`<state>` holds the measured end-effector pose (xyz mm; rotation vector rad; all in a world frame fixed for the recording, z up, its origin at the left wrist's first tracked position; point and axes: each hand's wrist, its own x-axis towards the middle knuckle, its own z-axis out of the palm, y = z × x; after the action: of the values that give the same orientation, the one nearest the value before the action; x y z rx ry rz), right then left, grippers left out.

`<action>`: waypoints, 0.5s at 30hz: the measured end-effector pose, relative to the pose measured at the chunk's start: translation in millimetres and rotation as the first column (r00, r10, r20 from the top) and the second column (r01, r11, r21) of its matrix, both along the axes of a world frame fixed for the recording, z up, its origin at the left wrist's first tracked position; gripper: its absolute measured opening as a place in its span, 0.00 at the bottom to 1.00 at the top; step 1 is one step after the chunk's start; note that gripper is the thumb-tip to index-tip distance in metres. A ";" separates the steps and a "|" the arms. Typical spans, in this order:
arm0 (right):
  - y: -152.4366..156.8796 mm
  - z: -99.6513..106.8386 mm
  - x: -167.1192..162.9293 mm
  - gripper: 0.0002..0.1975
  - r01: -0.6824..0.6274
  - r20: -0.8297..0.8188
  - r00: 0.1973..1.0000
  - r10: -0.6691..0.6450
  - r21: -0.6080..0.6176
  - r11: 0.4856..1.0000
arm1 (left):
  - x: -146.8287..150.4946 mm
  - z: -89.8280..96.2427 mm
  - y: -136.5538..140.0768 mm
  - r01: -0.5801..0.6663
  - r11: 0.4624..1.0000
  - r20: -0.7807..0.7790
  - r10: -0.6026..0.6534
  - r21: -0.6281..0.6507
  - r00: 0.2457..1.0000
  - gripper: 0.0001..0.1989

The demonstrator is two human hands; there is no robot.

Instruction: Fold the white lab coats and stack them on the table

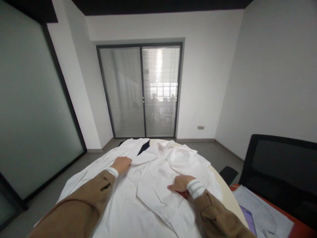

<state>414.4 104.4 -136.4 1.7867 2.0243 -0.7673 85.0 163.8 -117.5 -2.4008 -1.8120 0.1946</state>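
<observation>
A large white coat (153, 178) with wide lapels is spread in loose folds over a round, pale table (229, 195). My left hand (122, 164) is closed on its cloth near the lapel at the far left. Lower and to the right, my right hand (182, 183) is closed at a fold, thumb toward the left; its lower fingers are partly hidden. Something dark (144, 147) shows between the white folds at the far edge. Whether the white cloth on the left is a second garment I cannot tell.
A black mesh chair (284, 168) stands at the right. On a red-orange surface beside the table lie white papers (264, 208) and a device with a purple screen (248, 218). Glass doors with blinds (143, 92) are ahead, a frosted glass panel (37, 99) at left.
</observation>
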 end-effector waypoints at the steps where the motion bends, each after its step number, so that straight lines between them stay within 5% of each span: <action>1: 1.0 0.0 -0.5 0.29 -0.011 0.001 1.000 0.011 0.023 1.000 | -1.6 5.5 2.8 -0.023 1.000 0.000 0.023 0.000 1.000 0.15; 5: 3.3 -0.1 0.9 0.26 -0.028 -0.029 0.999 0.029 0.048 0.998 | -9.2 21.2 10.6 -0.157 0.986 0.012 0.157 0.051 0.988 0.19; 9: 3.8 -3.3 4.1 0.27 0.003 -0.058 0.998 -0.004 -0.010 1.000 | -6.8 16.9 8.2 -0.257 0.961 0.028 0.256 0.100 0.966 0.17; 15: 5.7 -10.5 6.8 0.27 0.014 -0.068 0.998 -0.014 -0.001 1.000 | 28.4 -3.8 4.4 -0.089 0.973 0.052 0.080 0.213 0.995 0.17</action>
<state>421.1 110.0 -146.9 1.7991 2.0561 -0.8441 113.5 168.2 -121.3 -2.1989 -1.8499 -0.0435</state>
